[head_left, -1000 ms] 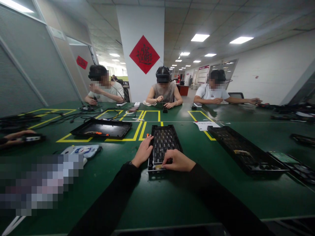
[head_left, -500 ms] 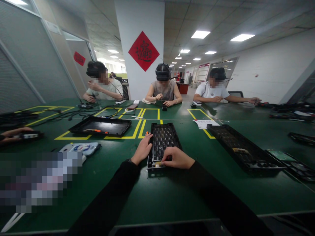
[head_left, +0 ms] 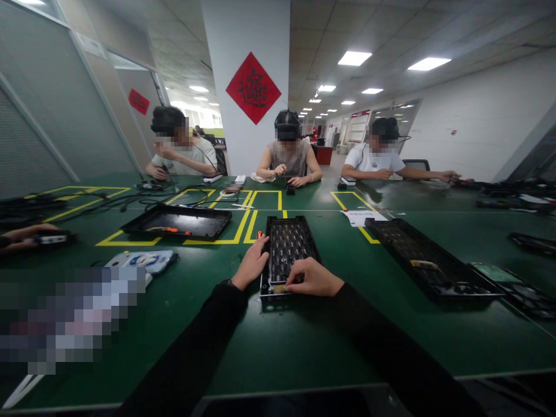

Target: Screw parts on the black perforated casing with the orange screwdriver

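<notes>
A long black plastic housing (head_left: 290,246), filled with rows of small shiny pieces, lies lengthwise in front of me on the green table. My left hand (head_left: 252,263) holds its left edge, with the fingertips on the rim. Just beyond those fingers shows a small orange piece (head_left: 259,234); what it belongs to is hidden. At the near end of the housing, my right hand (head_left: 315,278) is pinched with thumb and forefinger together. Its fingertips touch a yellowish piece (head_left: 278,289) there. Whatever sits between them is too small to make out.
A black tray (head_left: 178,215) with orange bits lies left, a second black housing (head_left: 428,266) right, beside a green circuit board (head_left: 493,273). A decorated pale case (head_left: 143,262) lies near left. Another person's hand (head_left: 30,234) holds a device at the left edge. Three people sit opposite.
Both hands keep their places on the housing. The right fingertips have shifted very slightly over the yellowish piece. The view has tilted a little.
</notes>
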Tool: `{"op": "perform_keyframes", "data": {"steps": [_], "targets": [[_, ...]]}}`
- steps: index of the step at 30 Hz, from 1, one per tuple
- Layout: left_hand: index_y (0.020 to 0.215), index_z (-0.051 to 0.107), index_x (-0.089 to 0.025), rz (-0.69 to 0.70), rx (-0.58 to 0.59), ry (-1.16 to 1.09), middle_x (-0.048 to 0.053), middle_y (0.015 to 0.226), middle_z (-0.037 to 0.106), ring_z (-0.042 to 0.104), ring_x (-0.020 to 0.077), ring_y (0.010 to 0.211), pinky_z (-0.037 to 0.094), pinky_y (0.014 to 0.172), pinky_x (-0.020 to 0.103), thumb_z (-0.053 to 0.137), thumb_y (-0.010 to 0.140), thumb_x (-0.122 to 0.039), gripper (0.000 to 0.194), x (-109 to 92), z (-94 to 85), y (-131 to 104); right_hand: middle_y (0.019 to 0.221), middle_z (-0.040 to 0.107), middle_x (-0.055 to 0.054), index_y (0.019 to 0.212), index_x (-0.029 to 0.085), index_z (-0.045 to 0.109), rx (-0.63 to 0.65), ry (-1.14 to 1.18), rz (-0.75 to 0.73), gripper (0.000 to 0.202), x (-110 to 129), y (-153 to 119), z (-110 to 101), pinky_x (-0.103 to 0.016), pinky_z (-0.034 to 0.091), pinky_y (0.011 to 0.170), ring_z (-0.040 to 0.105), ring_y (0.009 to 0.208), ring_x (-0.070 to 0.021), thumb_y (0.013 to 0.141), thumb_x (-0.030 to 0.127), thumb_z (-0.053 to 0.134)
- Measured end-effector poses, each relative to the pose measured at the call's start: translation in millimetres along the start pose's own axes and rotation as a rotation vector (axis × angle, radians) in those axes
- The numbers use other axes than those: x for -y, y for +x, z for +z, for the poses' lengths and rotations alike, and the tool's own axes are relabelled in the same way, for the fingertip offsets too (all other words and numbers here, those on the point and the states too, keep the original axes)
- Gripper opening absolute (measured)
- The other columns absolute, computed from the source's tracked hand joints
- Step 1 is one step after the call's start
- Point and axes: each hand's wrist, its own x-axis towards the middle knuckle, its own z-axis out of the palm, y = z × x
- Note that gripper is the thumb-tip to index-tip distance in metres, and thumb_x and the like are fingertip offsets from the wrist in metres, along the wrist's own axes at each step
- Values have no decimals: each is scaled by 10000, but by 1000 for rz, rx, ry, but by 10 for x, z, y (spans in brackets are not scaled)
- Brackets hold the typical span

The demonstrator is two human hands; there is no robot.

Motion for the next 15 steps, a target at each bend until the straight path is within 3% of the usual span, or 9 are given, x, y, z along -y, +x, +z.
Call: {"op": "perform_keyframes", "data": {"steps": [9, 13, 15], "targets": [[1272, 444, -141, -1, -13, 7, 71, 1380, 411, 352, 175, 1287, 268, 1097, 362, 343, 815, -188, 470, -28, -14, 1, 717, 645, -25, 786, 163, 708, 7, -18, 18, 142, 4, -7, -5, -213, 408, 595, 558, 638, -110, 730, 282, 657], [1153, 534, -170, -78, -151, 117, 72, 1194, 570, 496, 188, 1132, 348, 1012, 365, 233, 898, -266, 406, -95, -101, -12, 749, 654, -33, 772, 150, 690, -8, -9, -3, 133, 11, 0, -5, -224, 420, 631, 568, 674, -119, 730, 272, 657], [1075, 568, -174, -157, -214, 254, 90, 1094, 605, 524, 220, 1061, 349, 976, 391, 265, 899, -313, 377, -104, -138, -26, 762, 657, -36, 765, 147, 683, -18, -8, -11, 119, 9, 3, -1, -228, 423, 647, 571, 691, -122, 732, 257, 654]]}}
